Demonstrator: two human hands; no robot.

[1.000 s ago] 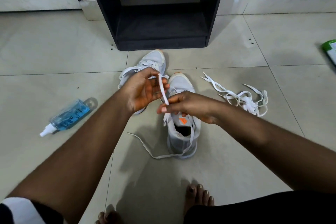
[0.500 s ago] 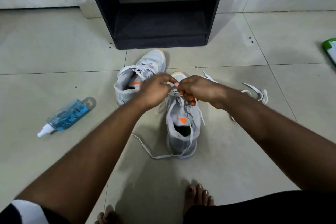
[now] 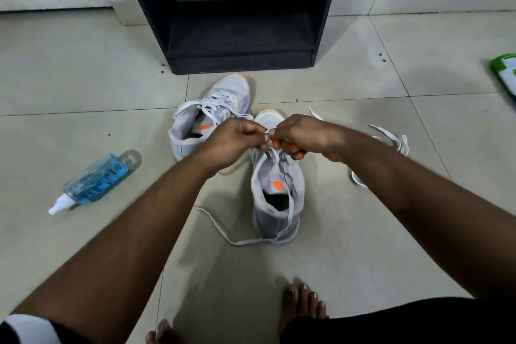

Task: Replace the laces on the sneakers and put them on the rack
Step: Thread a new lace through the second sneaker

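Mid-lacing on the near sneaker (image 3: 276,184), directly under both hands. Left hand (image 3: 234,142) and right hand (image 3: 298,135) are together, knuckles nearly touching, each pinching the white lace (image 3: 272,153) above the front eyelets. Other sneaker (image 3: 215,114) sits just beyond the left hand, apparently laced. Loose laces (image 3: 391,138) lie behind the right wrist. Rack (image 3: 237,22) is ahead. Next probably: thread the end through an eyelet, pull slack even.

Both forearms bare to the hands: left hand (image 3: 233,142), right hand (image 3: 300,135). Left sleeve (image 3: 30,329) white-cuffed over black, bottom-left corner. Black garment (image 3: 405,321) over the lap, bottom right. Bare feet (image 3: 303,303) nearer the camera than the sneaker (image 3: 276,190), toenails painted dark.
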